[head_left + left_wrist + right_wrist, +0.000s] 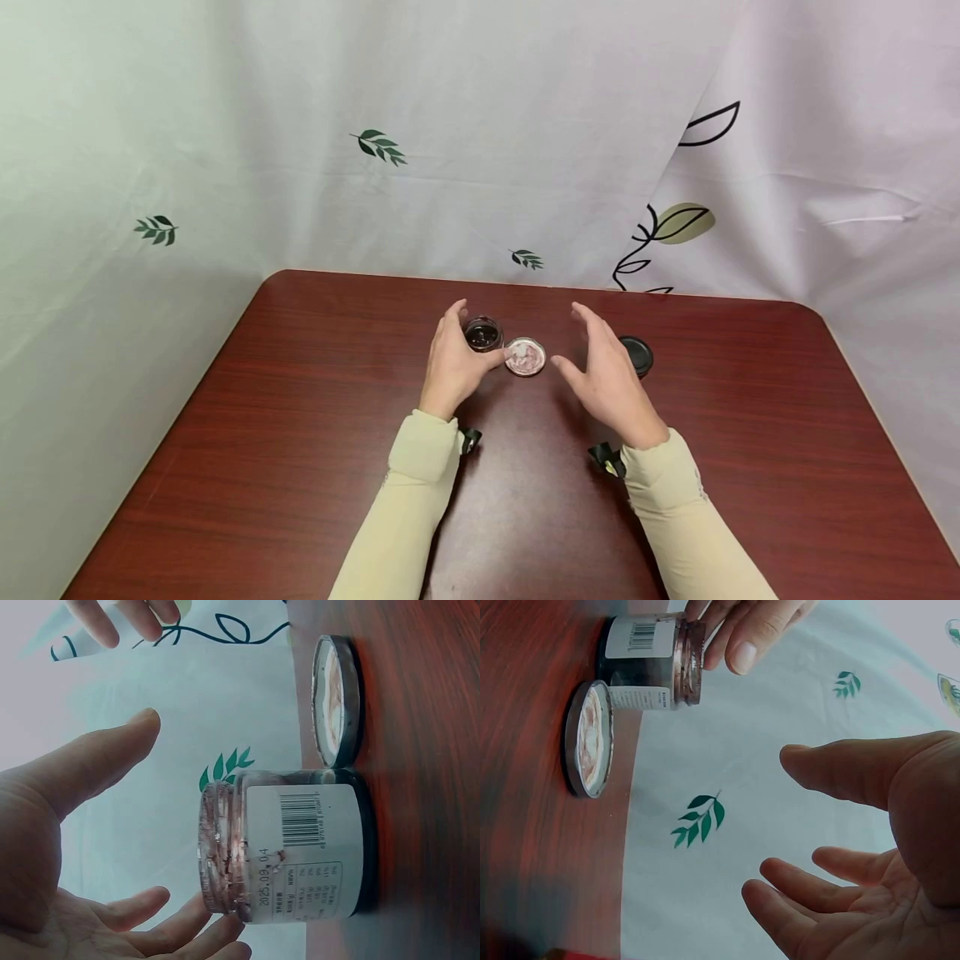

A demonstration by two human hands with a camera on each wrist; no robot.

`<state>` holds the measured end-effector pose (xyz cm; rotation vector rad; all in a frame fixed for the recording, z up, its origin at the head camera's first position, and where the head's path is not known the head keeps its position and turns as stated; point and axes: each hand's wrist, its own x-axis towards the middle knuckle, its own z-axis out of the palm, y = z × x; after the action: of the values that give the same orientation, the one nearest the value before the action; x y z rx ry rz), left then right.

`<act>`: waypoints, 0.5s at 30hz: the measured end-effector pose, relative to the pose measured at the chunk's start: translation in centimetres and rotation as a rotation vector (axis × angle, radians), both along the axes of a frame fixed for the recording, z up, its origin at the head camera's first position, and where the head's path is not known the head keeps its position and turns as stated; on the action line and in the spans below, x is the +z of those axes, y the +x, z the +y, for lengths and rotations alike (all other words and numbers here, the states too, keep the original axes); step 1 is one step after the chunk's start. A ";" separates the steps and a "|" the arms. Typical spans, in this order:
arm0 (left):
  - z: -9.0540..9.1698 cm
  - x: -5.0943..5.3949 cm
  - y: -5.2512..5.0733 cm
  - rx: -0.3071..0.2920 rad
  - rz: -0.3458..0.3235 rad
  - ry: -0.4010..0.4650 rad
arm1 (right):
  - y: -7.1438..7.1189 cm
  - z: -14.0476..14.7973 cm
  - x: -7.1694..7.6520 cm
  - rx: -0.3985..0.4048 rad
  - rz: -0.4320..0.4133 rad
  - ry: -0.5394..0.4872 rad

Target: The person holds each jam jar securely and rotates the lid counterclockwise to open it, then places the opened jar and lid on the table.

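Left hand [456, 367] spread beside the jar [483, 336], contact unclear; right hand [609, 379] spread, empty, right of it; lid [526, 358] beside the jar lies smeared-side up, likely sparing the table [300, 417]!

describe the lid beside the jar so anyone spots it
On the red-brown table, look between the left hand and right hand. Beside the open glass jar lies the lid, its pale, smeared inside facing up, unlike the black object farther right.

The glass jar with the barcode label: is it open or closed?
Open. The jar has a bare rim, dark contents show in the head view, and a lid lies beside it, inner side up.
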<state>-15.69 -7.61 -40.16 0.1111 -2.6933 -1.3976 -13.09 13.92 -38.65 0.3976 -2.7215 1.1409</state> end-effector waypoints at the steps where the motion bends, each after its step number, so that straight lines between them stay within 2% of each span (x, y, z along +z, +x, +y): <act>1: 0.0 0.1 0.0 -0.002 0.001 0.000 | 0.0 0.1 0.0 -0.001 0.004 0.000; 9: 0.1 0.7 0.1 -0.019 0.015 -0.009 | 0.5 0.9 0.6 -0.033 0.009 0.022; 15: 0.3 1.1 0.4 -0.037 0.018 -0.018 | 0.8 1.5 0.6 -0.050 0.052 0.036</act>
<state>-15.27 -7.30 -39.09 0.0468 -2.7064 -1.3775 -12.31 15.42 -38.02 0.3569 -2.6944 1.0555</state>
